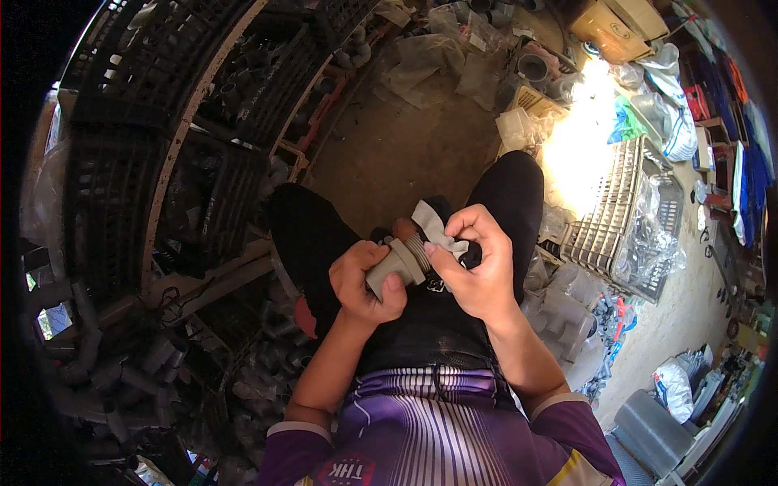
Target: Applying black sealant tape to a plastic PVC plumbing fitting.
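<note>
My left hand (362, 283) is wrapped round the smooth end of a grey plastic threaded pipe fitting (395, 266), holding it over my lap. The fitting's ribbed thread points to the upper right, toward my other hand. A pale grey cloth strip (433, 228) is pinched between the thumb and fingers of my right hand (485, 267), its loose part lying against the threaded end. Some of the cloth is hidden by my fingers. My knees, in black trousers (506, 190), are spread on both sides of the work.
Black plastic crates (121, 97) with grey fittings stand stacked on a rack at the left. Below them is a heap of dark pipe fittings (146, 364). On the right stand a pale lattice crate (600, 235) and clear plastic bags (567, 312). A cardboard box (612, 32) sits far right.
</note>
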`<state>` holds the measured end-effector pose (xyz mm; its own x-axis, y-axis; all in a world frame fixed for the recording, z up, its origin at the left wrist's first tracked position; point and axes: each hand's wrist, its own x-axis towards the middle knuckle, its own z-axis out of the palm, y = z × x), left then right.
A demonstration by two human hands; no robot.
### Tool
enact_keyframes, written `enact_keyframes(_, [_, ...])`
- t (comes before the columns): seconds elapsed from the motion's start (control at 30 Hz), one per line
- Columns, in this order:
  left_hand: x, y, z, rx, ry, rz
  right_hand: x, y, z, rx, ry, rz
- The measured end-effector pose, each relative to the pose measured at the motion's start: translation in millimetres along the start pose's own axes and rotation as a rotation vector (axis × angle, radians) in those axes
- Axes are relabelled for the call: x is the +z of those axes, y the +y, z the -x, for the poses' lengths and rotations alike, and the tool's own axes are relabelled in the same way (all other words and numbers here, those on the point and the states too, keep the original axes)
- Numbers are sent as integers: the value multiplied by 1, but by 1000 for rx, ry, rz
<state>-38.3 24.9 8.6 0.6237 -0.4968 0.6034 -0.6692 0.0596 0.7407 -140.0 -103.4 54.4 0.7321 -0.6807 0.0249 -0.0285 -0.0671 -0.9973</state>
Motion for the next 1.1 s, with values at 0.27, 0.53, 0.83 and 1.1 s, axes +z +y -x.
enact_keyframes(0.27, [-1, -1, 1, 133, -46, -21, -2, 0, -4, 75, -48, -54])
enact_keyframes(0.53, [1, 9, -3, -378, 139, 134, -18, 8, 3, 153, -353, -242])
enact_keyframes(0.83, [-5, 15, -15, -530, 136, 230, -25, 4, 1, 190, -140, -627])
enact_keyframes(1.1, [-8, 14, -15, -560, 102, 423, -24, 3, 12, 195, -225, -721])
